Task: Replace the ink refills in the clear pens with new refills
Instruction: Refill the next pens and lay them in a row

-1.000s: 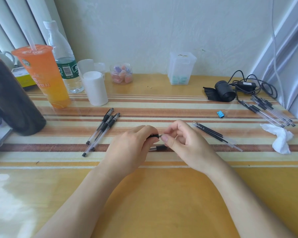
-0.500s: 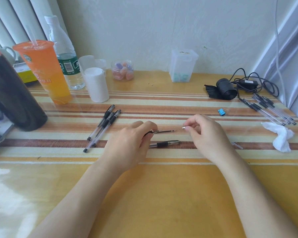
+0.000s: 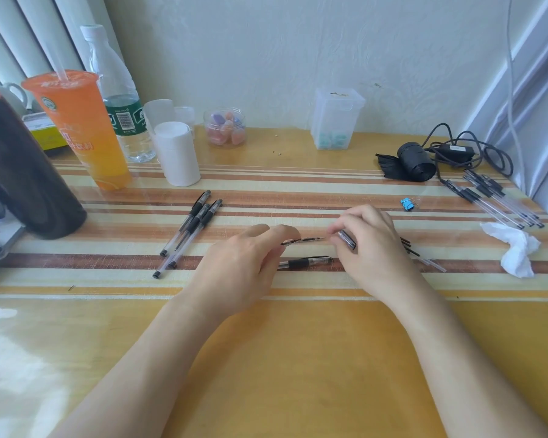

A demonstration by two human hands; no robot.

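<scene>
My left hand [image 3: 244,263] pinches a thin dark refill [image 3: 304,240] that sticks out to the right above the striped mat. My right hand [image 3: 370,248] is at the refill's free tip. Its fingers are closed on a small clear pen part with a dark end [image 3: 347,238]. A clear pen with a black grip [image 3: 304,263] lies on the mat just below the hands. Three more clear pens [image 3: 187,230] lie to the left. Loose refills [image 3: 408,245] show behind my right hand, mostly hidden by it.
A bundle of pens [image 3: 500,203] lies at the far right beside a crumpled tissue [image 3: 516,251], a blue clip [image 3: 407,204] and a black cable [image 3: 469,153]. An orange drink cup [image 3: 79,131], water bottle [image 3: 121,99], white jar [image 3: 178,153] and dark flask [image 3: 23,172] stand at the back left.
My hands were together at the pen's tip. The right hand then pulled away to the right, baring the refill, and now sits at the refill's tip with the small part.
</scene>
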